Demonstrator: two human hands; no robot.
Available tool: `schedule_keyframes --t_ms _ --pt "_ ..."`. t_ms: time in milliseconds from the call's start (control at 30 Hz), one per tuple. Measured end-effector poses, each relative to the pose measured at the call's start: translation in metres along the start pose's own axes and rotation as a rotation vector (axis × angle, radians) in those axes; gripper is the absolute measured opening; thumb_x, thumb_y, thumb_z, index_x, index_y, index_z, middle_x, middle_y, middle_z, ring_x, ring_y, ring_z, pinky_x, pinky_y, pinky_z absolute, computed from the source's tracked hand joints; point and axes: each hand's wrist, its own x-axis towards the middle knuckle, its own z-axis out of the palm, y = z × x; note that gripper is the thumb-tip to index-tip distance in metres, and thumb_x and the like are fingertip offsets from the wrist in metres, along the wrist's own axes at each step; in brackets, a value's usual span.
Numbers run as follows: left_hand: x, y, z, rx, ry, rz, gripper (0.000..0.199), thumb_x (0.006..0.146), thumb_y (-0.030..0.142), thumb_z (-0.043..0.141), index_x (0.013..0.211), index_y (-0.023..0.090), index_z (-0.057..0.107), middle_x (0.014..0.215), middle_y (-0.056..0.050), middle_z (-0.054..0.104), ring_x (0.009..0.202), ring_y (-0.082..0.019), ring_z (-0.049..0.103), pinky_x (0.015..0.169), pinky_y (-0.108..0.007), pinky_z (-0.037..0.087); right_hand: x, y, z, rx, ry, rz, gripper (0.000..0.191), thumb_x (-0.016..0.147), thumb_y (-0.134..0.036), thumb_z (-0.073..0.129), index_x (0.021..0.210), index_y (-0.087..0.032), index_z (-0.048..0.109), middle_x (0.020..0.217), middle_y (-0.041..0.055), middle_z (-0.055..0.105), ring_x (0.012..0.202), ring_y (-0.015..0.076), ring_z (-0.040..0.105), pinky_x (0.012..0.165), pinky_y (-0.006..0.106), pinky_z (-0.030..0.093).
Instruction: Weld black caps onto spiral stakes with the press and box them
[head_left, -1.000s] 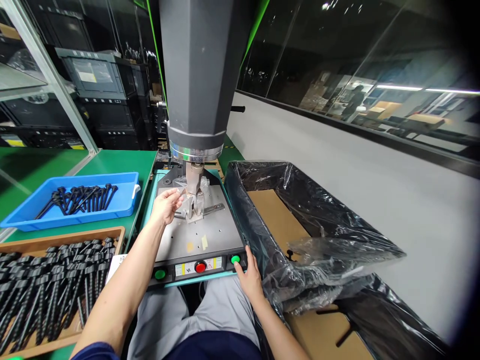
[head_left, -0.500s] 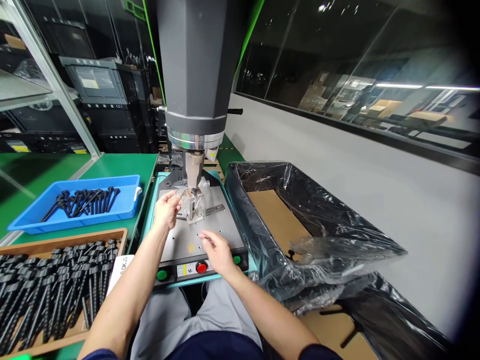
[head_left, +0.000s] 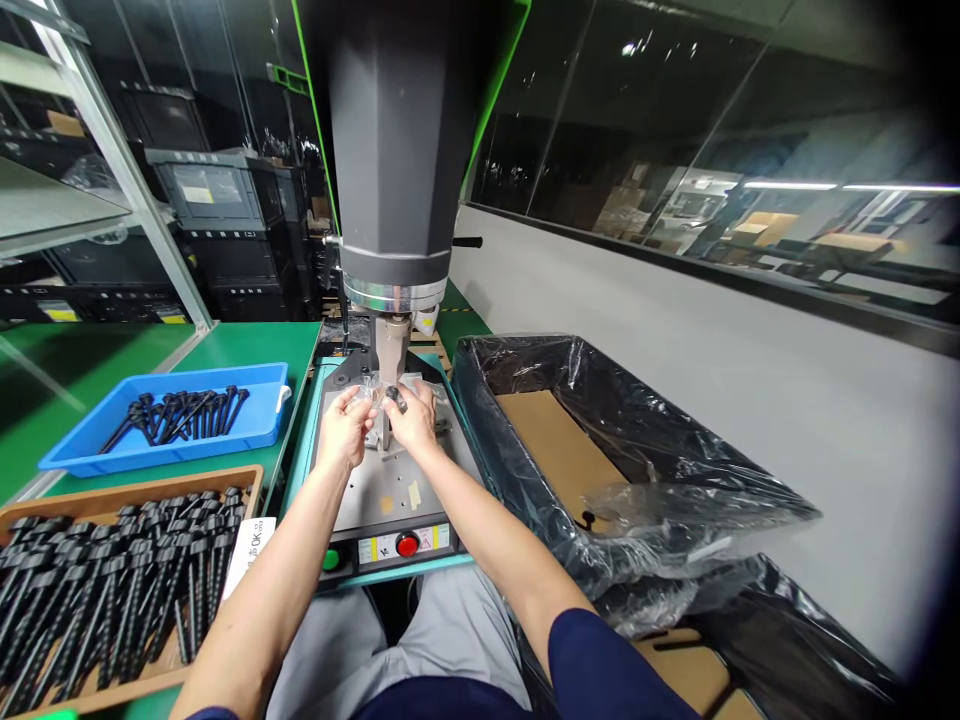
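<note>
Under the head of a large grey press machine, both hands meet at a small metal fixture on the base plate. My right hand is closed on a small black part at the fixture, just below the metal press tip. On the fixture's left side, my left hand has its fingers pinched together near clear plastic film; what they hold, if anything, is too small to make out.
A blue tray of black parts and a brown box full of black ribbed parts stand left. Right is a black-lined bin with cardboard. A red button and a green one sit in front.
My right hand has moved up and forward from above the plate's front to the fixture and has closed on the black part. My left hand stays beside the fixture.
</note>
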Motion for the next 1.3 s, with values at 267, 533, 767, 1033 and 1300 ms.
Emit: schedule_keyframes --t_ms 267,533,767,1033,1300 --pt "-0.006 0.0 0.001 -0.036 -0.022 0.012 0.061 0.061 0.013 0.08 0.116 0.012 0.055 0.069 0.002 0.062 0.052 -0.007 0.06 0.044 -0.014 0.041 0.007 -0.01 -0.012 0.139 0.017 -0.059 0.023 0.086 -0.024 0.058 0.106 -0.017 0.067 0.112 0.0113 0.068 0.112 0.0251 0.058 0.101 0.039 0.044" --pt "-0.023 -0.019 -0.012 0.068 -0.023 -0.025 0.064 0.057 0.023 0.084 0.113 0.012 0.056 0.069 0.003 0.061 0.05 -0.008 0.058 0.042 -0.016 0.038 -0.07 0.01 -0.043 0.482 -0.1 0.108 0.03 0.08 -0.035 0.066 0.105 -0.018 0.065 0.092 0.0062 0.071 0.081 0.0193 0.068 0.073 0.03 0.055" --pt "-0.032 -0.034 -0.037 0.273 0.128 -0.029 0.051 0.07 0.035 0.076 0.113 0.014 0.058 0.093 -0.006 0.066 0.067 -0.01 0.064 0.054 -0.02 0.045 -0.092 0.007 -0.068 0.471 -0.093 -0.09 0.033 0.078 -0.029 0.074 0.109 -0.022 0.068 0.103 0.0053 0.069 0.073 0.0146 0.065 0.078 0.03 0.056" --pt "-0.093 -0.046 -0.061 0.643 -0.175 0.222 0.04 0.076 0.033 0.072 0.112 0.017 0.065 0.103 -0.01 0.069 0.093 -0.018 0.064 0.072 -0.028 0.051 -0.104 -0.004 -0.059 0.767 -0.148 0.103 0.034 0.074 -0.031 0.076 0.106 -0.023 0.067 0.097 0.0046 0.071 0.079 0.0169 0.067 0.078 0.032 0.058" --pt "-0.141 -0.002 -0.091 1.052 -0.254 0.313 0.017 0.087 0.032 0.062 0.089 0.019 0.071 0.078 -0.003 0.069 0.072 -0.016 0.062 0.069 -0.028 0.048 -0.123 -0.02 -0.057 1.021 -0.342 0.29 0.048 0.071 -0.034 0.082 0.112 -0.022 0.061 0.106 0.0078 0.07 0.092 0.0201 0.067 0.076 0.033 0.058"
